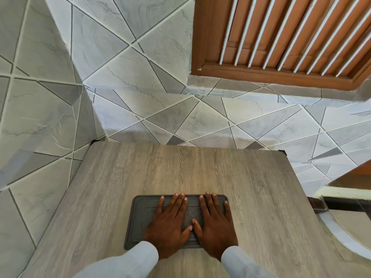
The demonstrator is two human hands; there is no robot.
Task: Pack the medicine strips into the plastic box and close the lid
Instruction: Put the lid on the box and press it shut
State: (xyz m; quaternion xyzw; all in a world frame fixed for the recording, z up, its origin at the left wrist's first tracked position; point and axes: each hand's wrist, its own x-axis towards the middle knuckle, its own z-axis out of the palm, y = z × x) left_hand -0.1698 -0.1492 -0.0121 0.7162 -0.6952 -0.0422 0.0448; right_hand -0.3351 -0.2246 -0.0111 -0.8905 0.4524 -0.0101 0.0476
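I am seeing the fingers (181, 199) of both hands lying spread wide and flat, gripping nothing, their tips reaching the far rim of the dark grey lid (138, 215). The left hand (170, 223) is pressing palm-down on the lid's left half and the right hand (214, 223) on its right half, the two thumbs touching near the lid's centre. The lid is sitting on the plastic box, which is hidden beneath it; no medicine strips are showing. Pale sleeves (138, 257) are running back from both wrists toward 6 o'clock, forearms roughly parallel.

The lid is lying near the front of the grey wood-grain worktop (200, 169), a little toward 6 o'clock from its centre. Bare wood is stretching out at 12 o'clock up to the far edge, and more is lying open at 9 and 3 o'clock beside the hands. The far corners are carrying small black caps (282, 151).

Beyond the far edge, a wall of grey marbled tiles (120, 67) with diagonal lines is filling the view from 9 to 2 o'clock. A brown wooden window frame (271, 75) with pale bars is sitting at 1 o'clock. At 3 o'clock a curved pale object, which I cannot identify, is lying past the worktop's right edge.
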